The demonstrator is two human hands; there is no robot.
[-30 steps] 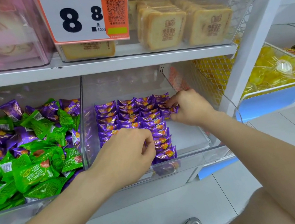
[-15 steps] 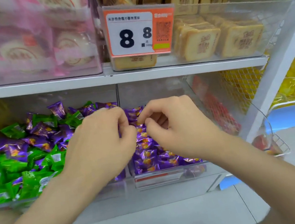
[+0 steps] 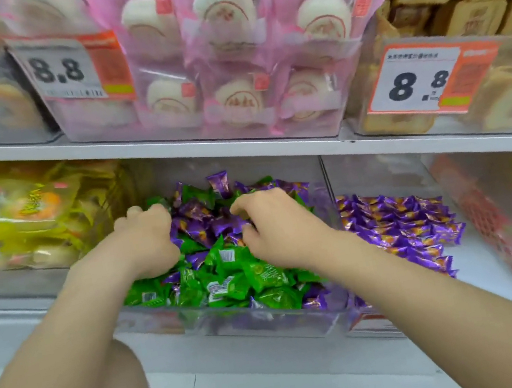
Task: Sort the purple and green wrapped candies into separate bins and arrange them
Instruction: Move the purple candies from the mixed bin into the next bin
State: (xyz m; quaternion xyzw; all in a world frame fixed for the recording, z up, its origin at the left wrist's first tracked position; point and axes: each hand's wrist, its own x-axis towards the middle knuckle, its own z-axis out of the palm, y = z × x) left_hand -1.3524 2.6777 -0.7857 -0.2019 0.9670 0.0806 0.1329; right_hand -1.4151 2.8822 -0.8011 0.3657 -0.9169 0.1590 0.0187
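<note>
Candies (image 3: pixel 231 268), purple and green mixed, shiny crinkled wrappers

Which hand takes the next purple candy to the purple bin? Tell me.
Right. The right hand curls over purple candies in the mixed bin, next to the purple bin; the left hand is on the far side.

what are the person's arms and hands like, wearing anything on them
The left arm and right arm are bare, no sleeves in view. The left hand and right hand have no gloves; no ring, watch or bracelet shows, though the frame is blurred.
</note>
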